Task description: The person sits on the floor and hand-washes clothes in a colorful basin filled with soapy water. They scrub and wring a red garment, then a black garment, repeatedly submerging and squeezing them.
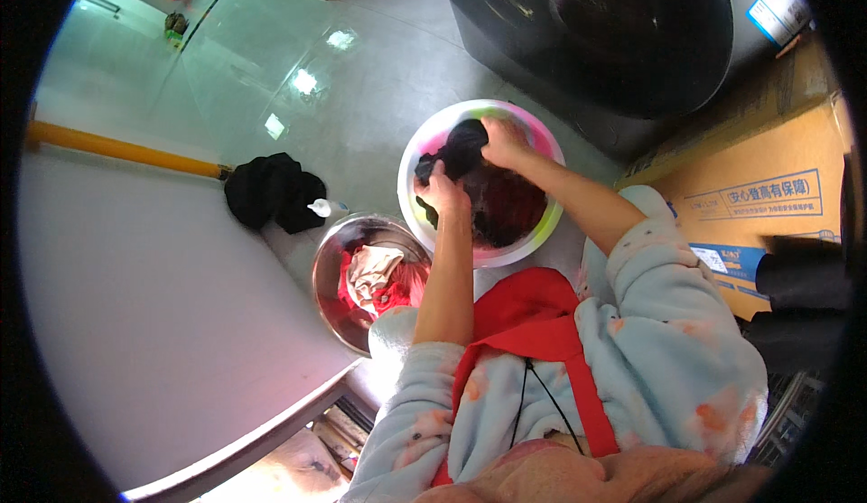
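A white plastic basin with pink and green inside stands on the floor before me, holding dark liquid. Over its left part, my left hand grips a bunched black cloth from below. My right hand holds the same cloth at its right edge. More dark fabric seems to lie in the liquid, though its outline is unclear. Left of the basin, a steel bowl contains a beige cloth and red cloth. A white bottle lies by the bowl's upper edge, next to a black cloth heap.
A large glossy black object stands beyond the basin at the upper right. Cardboard boxes flank my right side. A white panel with a yellow bar along its far edge takes up the left.
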The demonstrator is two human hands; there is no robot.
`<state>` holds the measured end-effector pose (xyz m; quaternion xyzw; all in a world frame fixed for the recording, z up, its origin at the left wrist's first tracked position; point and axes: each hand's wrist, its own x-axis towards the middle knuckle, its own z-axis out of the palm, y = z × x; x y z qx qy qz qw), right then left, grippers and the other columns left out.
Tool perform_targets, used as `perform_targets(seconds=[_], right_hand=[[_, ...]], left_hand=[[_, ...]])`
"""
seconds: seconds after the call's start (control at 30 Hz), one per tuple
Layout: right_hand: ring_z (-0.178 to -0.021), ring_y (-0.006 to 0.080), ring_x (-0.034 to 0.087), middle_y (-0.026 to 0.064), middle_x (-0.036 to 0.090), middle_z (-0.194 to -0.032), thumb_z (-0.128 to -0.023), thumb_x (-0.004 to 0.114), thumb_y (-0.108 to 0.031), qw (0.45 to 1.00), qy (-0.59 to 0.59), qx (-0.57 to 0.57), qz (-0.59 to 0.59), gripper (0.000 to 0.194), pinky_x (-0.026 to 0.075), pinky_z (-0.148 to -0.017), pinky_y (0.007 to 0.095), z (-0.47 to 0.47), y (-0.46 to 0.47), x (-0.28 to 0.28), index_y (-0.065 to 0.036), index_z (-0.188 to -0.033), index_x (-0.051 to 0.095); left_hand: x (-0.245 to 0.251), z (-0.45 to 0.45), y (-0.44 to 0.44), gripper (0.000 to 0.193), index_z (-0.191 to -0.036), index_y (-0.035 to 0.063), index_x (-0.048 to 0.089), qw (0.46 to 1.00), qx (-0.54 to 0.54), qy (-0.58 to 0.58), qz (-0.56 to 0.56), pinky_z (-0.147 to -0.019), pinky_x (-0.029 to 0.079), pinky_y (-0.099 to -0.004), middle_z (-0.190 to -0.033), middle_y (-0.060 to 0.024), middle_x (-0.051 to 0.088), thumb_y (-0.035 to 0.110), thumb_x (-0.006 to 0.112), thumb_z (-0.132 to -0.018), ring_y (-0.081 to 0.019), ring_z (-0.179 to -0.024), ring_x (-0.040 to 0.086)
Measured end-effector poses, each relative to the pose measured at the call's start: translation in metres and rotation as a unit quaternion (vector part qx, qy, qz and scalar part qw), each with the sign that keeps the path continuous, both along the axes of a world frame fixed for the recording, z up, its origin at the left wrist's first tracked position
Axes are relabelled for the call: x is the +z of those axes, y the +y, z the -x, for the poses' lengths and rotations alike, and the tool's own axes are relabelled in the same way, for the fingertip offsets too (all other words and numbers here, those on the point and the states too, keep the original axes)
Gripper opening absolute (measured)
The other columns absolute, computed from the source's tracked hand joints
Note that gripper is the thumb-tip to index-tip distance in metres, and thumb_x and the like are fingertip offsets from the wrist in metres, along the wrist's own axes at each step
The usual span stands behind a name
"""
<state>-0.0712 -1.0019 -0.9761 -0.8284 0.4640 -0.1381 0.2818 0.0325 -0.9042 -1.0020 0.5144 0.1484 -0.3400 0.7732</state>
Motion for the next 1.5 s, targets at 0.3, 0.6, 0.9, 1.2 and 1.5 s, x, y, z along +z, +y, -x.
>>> perform_targets(seconds=[0.3, 0.6, 0.9, 1.2, 1.5], right_hand=[[-0.11, 0.0355, 0.054, 0.0192, 0.056, -0.119, -0.083, 0.055, -0.018, 0.982, 0.182, -0.048, 0.029, 0.039, 0.044, -0.091, 0.0445, -0.035, -0.015, -0.12, -0.007, -0.12, 0.053], [-0.099, 0.0231, 0.06, 0.0123, 0.063, -0.11, -0.074, 0.067, -0.031, 0.99, 0.117, 0.079, 0.02, 0.041, 0.047, -0.086, 0.0353, -0.038, -0.006, -0.069, -0.012, -0.111, 0.063], [-0.127, 0.0295, 0.041, 0.015, 0.045, -0.137, -0.058, 0.072, -0.006, 0.968, -0.124, 0.217, -0.036, 0.053, 0.031, -0.107, 0.0356, -0.007, 0.051, 0.054, 0.0, -0.108, 0.06], [-0.11, 0.0274, 0.054, 0.0142, 0.057, -0.12, -0.061, 0.078, -0.013, 0.983, -0.097, 0.156, 0.011, 0.047, 0.041, -0.095, 0.0355, -0.032, 0.114, 0.068, 0.0, -0.102, 0.058], [-0.079, 0.0275, 0.067, 0.0179, 0.069, -0.084, -0.068, 0.077, -0.027, 0.978, -0.112, -0.173, 0.04, 0.038, 0.052, -0.07, 0.0364, -0.052, 0.023, -0.004, 0.003, -0.09, 0.066]], left_hand=[[-0.043, 0.008, -0.024, 0.06, -0.129, 0.002, 0.04, 0.961, 0.054, -0.049, -0.266, -0.096, 0.043, -0.0395, -0.124, -0.0189, 0.053, 0.001, 0.069, -0.076, -0.0305, -0.108, 0.055], [-0.05, 0.003, -0.034, 0.052, -0.13, 0.0015, 0.042, 0.991, 0.072, 0.043, -0.109, -0.098, 0.043, -0.036, -0.13, -0.0134, 0.051, 0.007, 0.063, -0.083, -0.0259, -0.113, 0.052], [-0.025, -0.016, -0.037, 0.052, -0.119, 0.0058, 0.051, 0.945, -0.059, 0.226, 0.227, -0.085, 0.051, -0.0403, -0.109, -0.0121, 0.059, 0.04, 0.066, -0.083, -0.0257, -0.098, 0.06], [-0.016, -0.012, -0.02, 0.031, -0.083, 0.0097, 0.065, 0.795, -0.202, 0.399, 0.409, -0.058, 0.052, -0.0318, -0.075, -0.0044, 0.063, 0.041, 0.062, -0.085, -0.0191, -0.063, 0.06], [-0.023, 0.016, -0.04, 0.029, -0.1, -0.0018, 0.063, 0.987, -0.003, 0.149, 0.066, -0.08, 0.048, -0.0347, -0.1, -0.0128, 0.065, 0.015, 0.069, -0.078, -0.0235, -0.089, 0.061]])
